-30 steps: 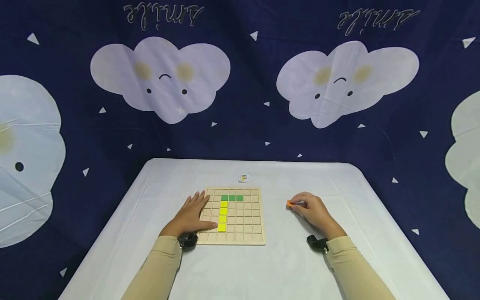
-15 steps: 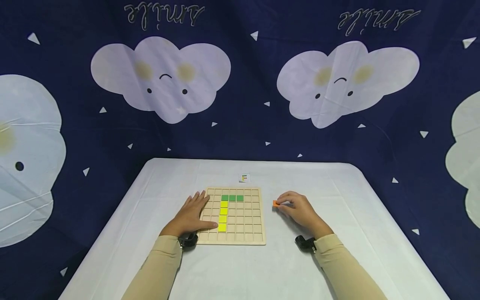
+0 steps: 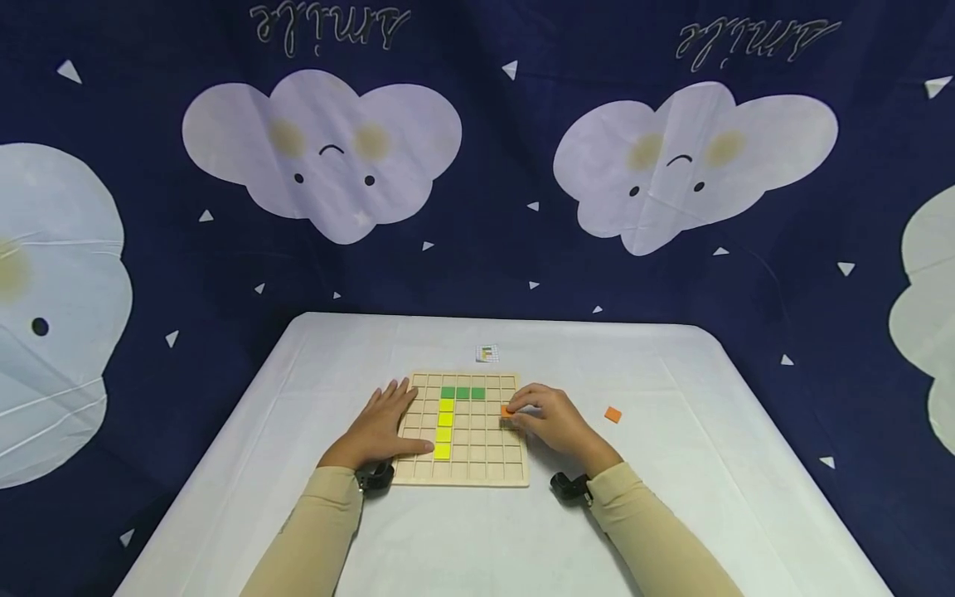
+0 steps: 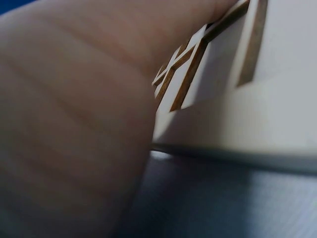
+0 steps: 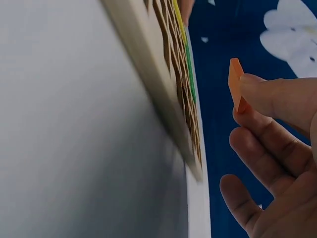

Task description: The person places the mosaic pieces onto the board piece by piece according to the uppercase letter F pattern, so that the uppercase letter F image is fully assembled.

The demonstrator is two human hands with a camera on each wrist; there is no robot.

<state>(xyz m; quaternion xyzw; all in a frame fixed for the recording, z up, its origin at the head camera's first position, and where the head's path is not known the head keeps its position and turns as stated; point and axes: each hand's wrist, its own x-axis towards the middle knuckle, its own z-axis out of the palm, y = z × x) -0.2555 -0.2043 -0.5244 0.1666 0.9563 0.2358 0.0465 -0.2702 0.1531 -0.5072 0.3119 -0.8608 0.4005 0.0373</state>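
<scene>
My right hand [image 3: 550,418] pinches an orange square tile [image 5: 234,85] between thumb and fingertip, held above the right edge of the wooden grid board [image 3: 485,479]. In the right wrist view the tile is tilted on edge and apart from the board. My left hand [image 3: 380,424] rests with spread fingers on the board's left side, its thumb reaching towards the lowest yellow tile [image 3: 443,451]. A row of green tiles [image 3: 463,393] lies in the board's upper part, and a column of yellow tiles runs down from its left end.
Another orange tile [image 3: 613,414] lies on the white table [image 3: 418,547] to the right of my right hand. Behind the board sits a small printed card [image 3: 487,354]. A dark blue cloth [image 3: 507,166] with clouds hangs behind the table.
My right hand has moved left with the orange tile, from the table to over the board's right edge. A second orange tile on the table has come into sight. My left hand stays put.
</scene>
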